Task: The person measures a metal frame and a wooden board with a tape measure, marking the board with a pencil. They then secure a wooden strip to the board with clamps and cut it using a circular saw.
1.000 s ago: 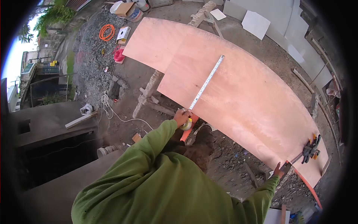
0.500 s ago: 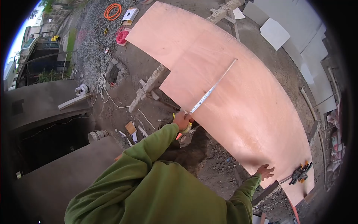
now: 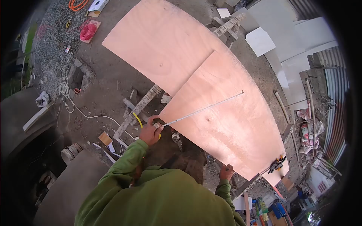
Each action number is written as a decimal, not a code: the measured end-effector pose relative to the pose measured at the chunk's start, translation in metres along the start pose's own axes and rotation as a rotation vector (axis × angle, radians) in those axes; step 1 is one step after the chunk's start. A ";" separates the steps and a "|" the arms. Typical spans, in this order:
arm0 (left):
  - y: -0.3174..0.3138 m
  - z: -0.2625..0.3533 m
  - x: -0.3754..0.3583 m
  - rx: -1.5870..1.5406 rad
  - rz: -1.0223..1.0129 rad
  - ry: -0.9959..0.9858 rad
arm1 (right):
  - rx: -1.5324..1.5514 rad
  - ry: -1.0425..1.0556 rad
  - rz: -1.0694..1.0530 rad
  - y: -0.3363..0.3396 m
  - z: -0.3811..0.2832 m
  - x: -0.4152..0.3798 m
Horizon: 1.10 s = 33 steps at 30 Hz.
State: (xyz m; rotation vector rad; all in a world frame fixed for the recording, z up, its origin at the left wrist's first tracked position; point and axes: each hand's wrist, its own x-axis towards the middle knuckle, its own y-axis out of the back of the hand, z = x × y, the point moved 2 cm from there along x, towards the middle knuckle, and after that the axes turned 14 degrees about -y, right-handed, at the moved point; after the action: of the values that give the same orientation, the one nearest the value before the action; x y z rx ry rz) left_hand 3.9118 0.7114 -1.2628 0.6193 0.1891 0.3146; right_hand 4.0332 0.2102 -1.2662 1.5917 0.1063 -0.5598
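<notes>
My left hand (image 3: pixel 150 132) is closed around a tape measure (image 3: pixel 157 124) at the near edge of the plywood. Its thin metal blade (image 3: pixel 203 109) runs out to the right across the upper plywood sheet (image 3: pixel 226 124), ending short of the curved far edge. This sheet lies over another plywood sheet (image 3: pixel 162 45), which extends to the upper left. My right hand (image 3: pixel 226 172) is closed on the upper sheet's near edge, thumb on top, fingers partly hidden. A black and orange clamp (image 3: pixel 277 164) sits on the plywood's right end.
Rough wooden trestles (image 3: pixel 141 103) support the plywood. Gravel, a pink coil (image 3: pixel 88 32) and white cable (image 3: pixel 65 94) lie at left. White panels (image 3: pixel 260 41) lie beyond the curved edge. Tools and scraps (image 3: pixel 277 211) sit at lower right.
The view has shifted. The upper sheet has turned and slid relative to the lower one, exposing a step between them. My right hand, formerly spread over the plywood, has closed on its edge.
</notes>
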 end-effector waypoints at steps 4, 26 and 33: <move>0.007 -0.026 0.010 -0.171 -0.171 0.008 | -0.068 -0.059 -0.167 -0.001 -0.021 -0.041; -0.038 -0.084 0.042 -0.301 -0.280 0.057 | 0.238 0.017 -0.465 -0.007 -0.186 -0.078; 0.005 -0.055 0.079 -0.284 -0.619 0.143 | 0.368 -0.009 -0.421 -0.005 -0.214 -0.098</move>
State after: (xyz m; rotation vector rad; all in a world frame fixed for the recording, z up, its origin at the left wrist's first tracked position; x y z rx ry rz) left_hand 3.9694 0.7719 -1.3106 0.2350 0.4516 -0.2126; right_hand 4.0067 0.4416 -1.2310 1.9373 0.3537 -0.9547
